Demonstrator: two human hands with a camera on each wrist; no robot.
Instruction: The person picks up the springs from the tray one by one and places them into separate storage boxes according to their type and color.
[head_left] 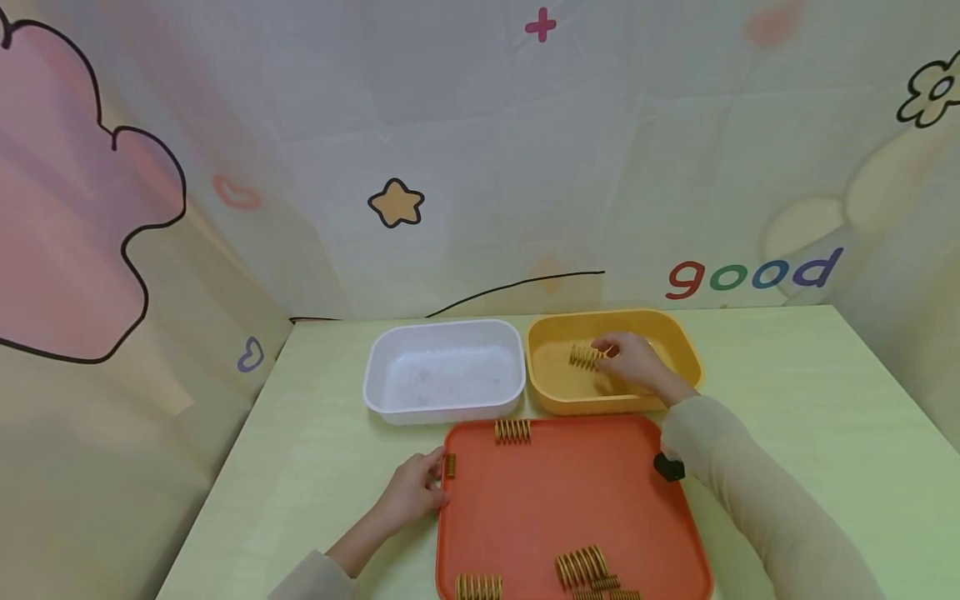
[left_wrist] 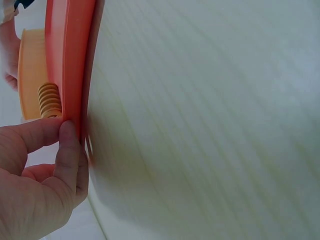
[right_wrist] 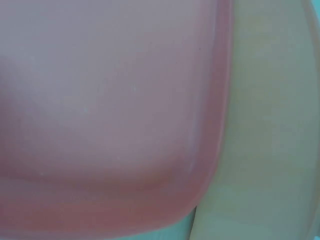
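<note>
My left hand [head_left: 411,493] grips the left rim of the orange-red tray [head_left: 555,492]; in the left wrist view its fingers [left_wrist: 67,155] pinch the rim beside a small coil spring [left_wrist: 49,100]. My right hand [head_left: 633,360] reaches into the yellow bin [head_left: 551,392], finger and thumb at the right end of a brass-coloured coil spring [head_left: 583,357]. In the tray lie a spring at the far edge [head_left: 513,432], a large spring at the near left [head_left: 478,587], and another large spring [head_left: 581,567] among several small ones. The right wrist view misses the right hand.
A white bin [head_left: 446,415] stands left of the yellow one, behind the tray. All rest on a pale green table [head_left: 300,467]. A printed cloth [head_left: 465,150] hangs behind the table. A black object [head_left: 669,467] sits at the right wrist, above the tray's right rim.
</note>
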